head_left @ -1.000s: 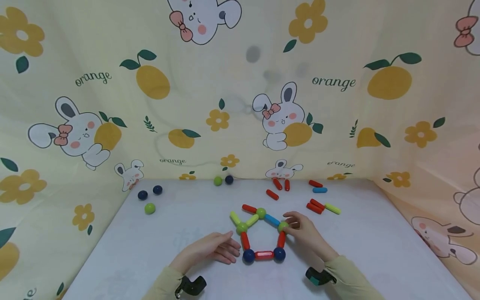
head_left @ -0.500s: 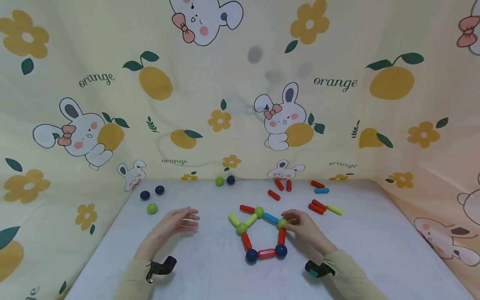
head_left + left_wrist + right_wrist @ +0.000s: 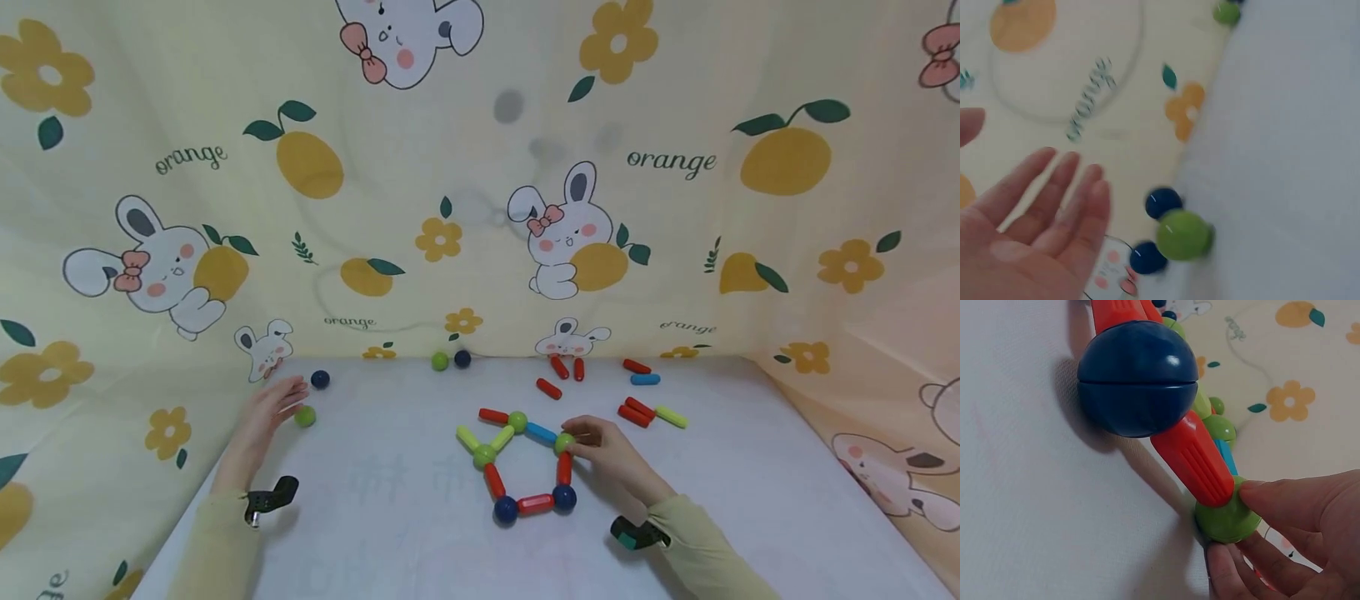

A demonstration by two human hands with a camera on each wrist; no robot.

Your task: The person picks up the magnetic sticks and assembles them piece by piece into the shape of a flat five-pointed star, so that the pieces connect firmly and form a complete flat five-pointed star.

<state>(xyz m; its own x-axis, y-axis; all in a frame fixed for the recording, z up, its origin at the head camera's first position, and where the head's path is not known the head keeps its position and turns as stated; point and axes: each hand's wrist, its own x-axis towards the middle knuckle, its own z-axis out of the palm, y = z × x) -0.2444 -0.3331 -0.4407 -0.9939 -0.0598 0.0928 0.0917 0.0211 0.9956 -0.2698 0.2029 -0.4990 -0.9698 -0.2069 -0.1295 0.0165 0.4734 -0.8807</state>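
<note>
At the table's left, my left hand reaches over with fingers loosely extended and holds nothing. Beside its fingers lie a loose green ball and a dark blue ball; a second blue ball shows in the left wrist view but is hidden by the hand in the head view. My right hand pinches the green corner ball of a five-sided ring built from balls and rods. Its near corners are blue balls joined by a red rod. A red rod and a yellow-green rod stick outward.
At the back edge stand another green ball and blue ball. Loose red rods, a blue rod and a yellow-green rod lie at back right. A printed curtain encloses the table.
My left hand has left the ring's side and swung far left and back to the loose balls. The right hand keeps its pinch on the green ball; the ring has shifted only slightly.
</note>
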